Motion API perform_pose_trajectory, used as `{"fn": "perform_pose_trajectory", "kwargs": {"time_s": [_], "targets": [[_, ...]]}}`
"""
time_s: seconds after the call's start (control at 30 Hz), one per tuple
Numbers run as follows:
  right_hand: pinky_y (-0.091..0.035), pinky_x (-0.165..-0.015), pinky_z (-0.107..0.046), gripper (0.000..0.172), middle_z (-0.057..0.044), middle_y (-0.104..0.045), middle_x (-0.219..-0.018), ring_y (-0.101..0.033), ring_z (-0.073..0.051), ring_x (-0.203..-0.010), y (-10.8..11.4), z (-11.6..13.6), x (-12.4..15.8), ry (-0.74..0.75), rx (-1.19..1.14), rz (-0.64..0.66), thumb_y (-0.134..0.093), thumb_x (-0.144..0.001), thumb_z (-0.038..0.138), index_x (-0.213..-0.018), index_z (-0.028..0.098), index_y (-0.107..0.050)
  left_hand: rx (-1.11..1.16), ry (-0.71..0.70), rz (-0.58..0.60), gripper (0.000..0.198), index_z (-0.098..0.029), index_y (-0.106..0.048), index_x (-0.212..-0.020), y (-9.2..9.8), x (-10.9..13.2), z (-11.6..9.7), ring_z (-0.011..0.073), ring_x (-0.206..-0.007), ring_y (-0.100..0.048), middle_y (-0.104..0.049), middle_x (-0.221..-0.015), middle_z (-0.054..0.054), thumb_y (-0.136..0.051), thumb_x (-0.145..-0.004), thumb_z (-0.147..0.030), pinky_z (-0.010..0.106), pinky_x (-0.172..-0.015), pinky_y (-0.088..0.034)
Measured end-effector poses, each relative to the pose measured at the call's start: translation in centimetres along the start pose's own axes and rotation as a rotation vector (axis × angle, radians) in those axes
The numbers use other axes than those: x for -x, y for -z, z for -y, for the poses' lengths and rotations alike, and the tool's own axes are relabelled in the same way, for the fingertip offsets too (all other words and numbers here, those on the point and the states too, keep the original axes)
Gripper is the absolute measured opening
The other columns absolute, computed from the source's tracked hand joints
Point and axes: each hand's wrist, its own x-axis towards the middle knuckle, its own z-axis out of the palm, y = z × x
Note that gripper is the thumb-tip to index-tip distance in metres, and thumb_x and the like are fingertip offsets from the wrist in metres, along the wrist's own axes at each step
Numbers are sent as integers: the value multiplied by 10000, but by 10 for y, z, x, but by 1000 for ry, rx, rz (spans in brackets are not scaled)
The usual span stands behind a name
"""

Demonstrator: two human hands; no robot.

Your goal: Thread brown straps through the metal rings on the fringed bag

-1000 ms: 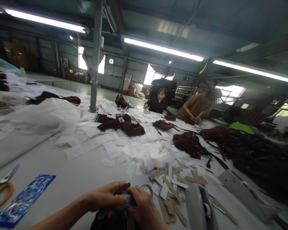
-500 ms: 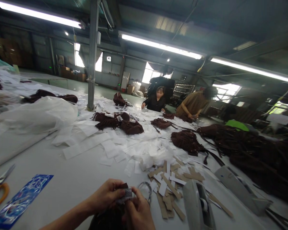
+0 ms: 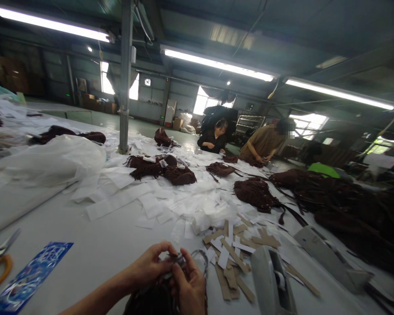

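Both hands meet at the front of the table over a dark bag-like item (image 3: 147,302), cut off by the lower edge. My left hand (image 3: 153,264) pinches a small crumpled greyish wrapping piece (image 3: 179,260) between thumb and fingers. From the other side my right hand (image 3: 188,280) closes on the same piece, thumb on top. What lies under the wrapping is hidden. A metal chain (image 3: 205,262) curves up just right of my right hand.
Grey tape dispensers (image 3: 271,280) and loose cardboard strips (image 3: 230,258) lie to the right. Orange-handled scissors (image 3: 1,262) and a blue patterned packet (image 3: 33,275) are at left. White paper sheets (image 3: 151,205), brown fringed bags (image 3: 254,194) and two people (image 3: 213,142) are farther back.
My fingers have folded the grey piece smaller, and the dark flap on its top no longer shows. The person in black across the table has brought an arm in across the body.
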Motion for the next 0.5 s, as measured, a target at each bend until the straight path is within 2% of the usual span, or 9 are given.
{"fn": "perform_pose_trajectory", "kwargs": {"time_s": [0.1,0.2,0.27,0.37,0.43,0.5], "targets": [[-340,-421,-214,760,76,-521,-560,-419,-83,-436,-1,3,1,4,-45,-13,-746,-635,466,-1232,99,-450,-17,-10,54,417,-188,-483,-1018,4,6,-8,108,-498,-524,-618,-620,-21,-610,-812,-527,192,-466,-352],[-318,-418,-207,751,97,-477,-550,-394,-72,-427,-3,9,1,12,-115,-30,-767,-606,461,-1197,108,-470,-125,-71,101,394,-189,-513,-1117,6,15,-12,120,-639,-554,-623,-804,-1,-640,-821,-415,201,-555,-399],[-308,-419,-202,724,96,-473,-569,-404,-71,-436,-3,10,0,21,-141,-50,-785,-588,451,-1163,122,-494,-200,-115,18,380,-199,-516,-1135,5,19,-9,128,-705,-556,-610,-899,6,-653,-811,-344,204,-602,-421],[-307,-428,-204,676,73,-513,-618,-419,-70,-447,-5,6,-2,28,-153,-54,-789,-598,442,-1141,143,-518,-309,-132,-173,296,-193,-527,-1058,1,22,-2,122,-659,-554,-607,-914,11,-630,-811,-318,199,-567,-425],[-311,-433,-209,666,57,-542,-646,-430,-75,-458,-5,3,-3,40,-155,-43,-783,-616,447,-1150,153,-517,-342,-106,-178,252,-183,-532,-1030,-2,23,-2,122,-600,-560,-623,-887,15,-583,-837,-337,199,-518,-426],[-318,-438,-209,677,46,-563,-655,-436,-78,-467,-6,-1,-3,64,-154,-42,-775,-630,464,-1169,152,-508,-352,-71,-126,233,-172,-551,-1014,-5,24,-7,117,-534,-549,-646,-824,11,-533,-865,-349,195,-466,-411]]}}
